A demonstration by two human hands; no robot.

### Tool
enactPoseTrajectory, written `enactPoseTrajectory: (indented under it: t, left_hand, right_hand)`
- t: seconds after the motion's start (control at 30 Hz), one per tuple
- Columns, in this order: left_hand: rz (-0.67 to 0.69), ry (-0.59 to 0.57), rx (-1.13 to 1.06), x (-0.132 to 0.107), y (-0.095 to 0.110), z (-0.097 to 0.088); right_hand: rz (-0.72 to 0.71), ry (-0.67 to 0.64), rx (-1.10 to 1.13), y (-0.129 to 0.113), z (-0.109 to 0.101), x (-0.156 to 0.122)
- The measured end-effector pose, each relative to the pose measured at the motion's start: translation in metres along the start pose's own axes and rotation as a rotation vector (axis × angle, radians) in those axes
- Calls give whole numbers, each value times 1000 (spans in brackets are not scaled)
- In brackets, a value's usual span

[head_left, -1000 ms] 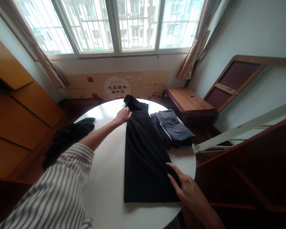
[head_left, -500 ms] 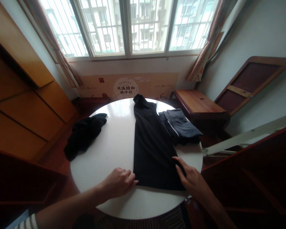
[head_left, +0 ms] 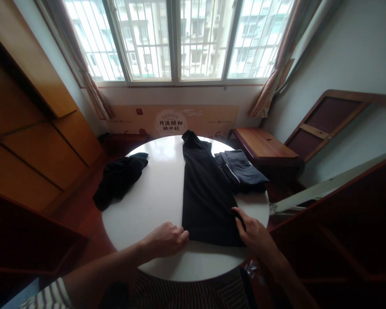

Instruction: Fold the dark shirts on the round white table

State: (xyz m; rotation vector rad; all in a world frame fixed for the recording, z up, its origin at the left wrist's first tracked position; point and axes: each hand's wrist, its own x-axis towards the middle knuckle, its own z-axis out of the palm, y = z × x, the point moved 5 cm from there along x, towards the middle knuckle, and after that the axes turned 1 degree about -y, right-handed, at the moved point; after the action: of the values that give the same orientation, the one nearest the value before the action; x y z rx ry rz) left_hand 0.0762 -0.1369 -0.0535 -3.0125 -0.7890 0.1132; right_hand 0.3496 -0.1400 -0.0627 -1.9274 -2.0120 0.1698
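Black garment (head_left: 206, 193) lying lengthwise on the round white table (head_left: 141, 223), far end narrower. Left hand (head_left: 167, 238) curled, pinching its near-left corner. Right hand (head_left: 251, 229) on the right edge, thumb and finger apart (can't tell if it's gripping). Folded grey clothes (head_left: 242, 167) just beside it; crumpled black cloth (head_left: 120, 180) well left.
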Motion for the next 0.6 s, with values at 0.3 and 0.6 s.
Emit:
enactPoseTrajectory:
  t: [0.3, 0.6]
  left_hand:
    - [-38, -64, -23, -65, 6, 5]
    - [-352, 165, -455, -8, -110, -44]
  right_hand:
    - [-115, -130, -52, -26, 15, -40]
    - [-145, -89, 66, -65, -26, 87]
